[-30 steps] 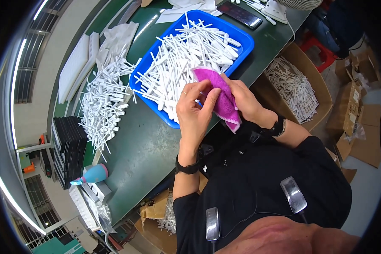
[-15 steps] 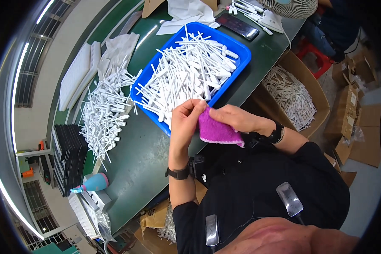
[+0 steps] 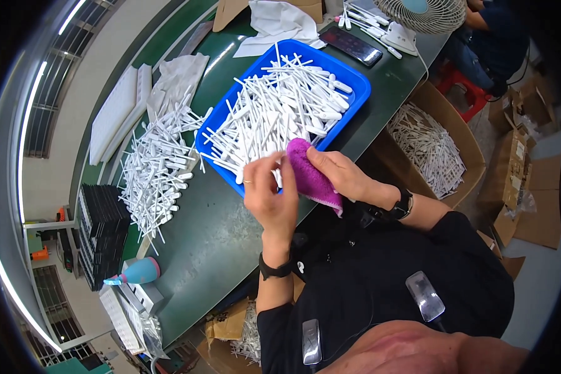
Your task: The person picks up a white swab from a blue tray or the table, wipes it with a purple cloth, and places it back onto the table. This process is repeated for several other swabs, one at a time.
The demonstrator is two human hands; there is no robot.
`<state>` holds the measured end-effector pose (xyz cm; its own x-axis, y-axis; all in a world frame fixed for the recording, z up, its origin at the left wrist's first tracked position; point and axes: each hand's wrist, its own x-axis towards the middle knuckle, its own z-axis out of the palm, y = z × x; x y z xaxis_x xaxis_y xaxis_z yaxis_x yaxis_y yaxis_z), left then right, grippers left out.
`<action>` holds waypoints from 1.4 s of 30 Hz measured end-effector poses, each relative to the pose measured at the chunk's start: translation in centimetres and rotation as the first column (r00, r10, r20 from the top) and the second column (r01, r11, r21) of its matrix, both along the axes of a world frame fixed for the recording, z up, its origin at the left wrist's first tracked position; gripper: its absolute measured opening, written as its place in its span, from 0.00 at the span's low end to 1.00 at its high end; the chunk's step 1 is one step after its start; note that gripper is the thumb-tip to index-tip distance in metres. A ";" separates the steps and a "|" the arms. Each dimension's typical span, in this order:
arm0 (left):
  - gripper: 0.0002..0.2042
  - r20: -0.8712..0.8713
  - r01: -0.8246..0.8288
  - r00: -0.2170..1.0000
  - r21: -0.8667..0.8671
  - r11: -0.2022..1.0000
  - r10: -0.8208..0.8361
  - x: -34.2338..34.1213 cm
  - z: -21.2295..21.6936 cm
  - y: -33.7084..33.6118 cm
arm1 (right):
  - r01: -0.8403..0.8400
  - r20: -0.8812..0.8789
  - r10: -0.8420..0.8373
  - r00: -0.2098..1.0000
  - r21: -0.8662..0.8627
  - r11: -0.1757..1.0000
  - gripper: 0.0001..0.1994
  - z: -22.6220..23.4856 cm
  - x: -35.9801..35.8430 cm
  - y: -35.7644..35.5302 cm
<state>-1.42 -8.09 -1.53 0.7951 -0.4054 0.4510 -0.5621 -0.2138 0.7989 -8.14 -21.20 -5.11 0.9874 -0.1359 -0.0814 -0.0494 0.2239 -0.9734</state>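
Two hands grip together: right hand clenches a purple cloth running lengthwise toward the tray, left hand pinching its edge.

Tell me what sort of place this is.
Probably a small factory assembly bench: a blue tray heaped with identical white plastic sticks, a cardboard box of more beside the green table, and stacked black trays.
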 end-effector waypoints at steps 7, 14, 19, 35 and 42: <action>0.06 -0.193 0.028 0.980 -0.098 0.995 -0.047 -0.3 -0.5 0.2 | 0.038 0.007 -0.039 0.999 0.101 0.994 0.23 0.5 -0.1 0.3; 0.03 -0.075 0.117 0.990 -0.003 0.993 -0.117 -0.3 -1.1 -0.1 | 0.074 0.037 -0.073 0.997 -0.021 0.997 0.23 0.4 -0.1 -0.4; 0.04 -0.385 0.142 0.894 -0.240 0.960 -0.228 1.0 -1.3 0.1 | 0.021 0.066 -0.018 0.998 -0.044 0.999 0.21 1.0 -0.1 -0.5; 0.11 -0.667 0.105 0.613 -0.461 0.881 -0.423 2.8 1.5 -0.3 | -0.151 -0.081 0.172 0.982 0.213 0.965 0.19 0.8 -1.4 -2.1; 0.15 -0.597 0.111 0.749 -0.315 0.942 -0.288 4.0 1.5 -5.1 | 0.229 0.171 -0.167 0.971 -0.460 0.858 0.16 0.7 -2.5 -1.8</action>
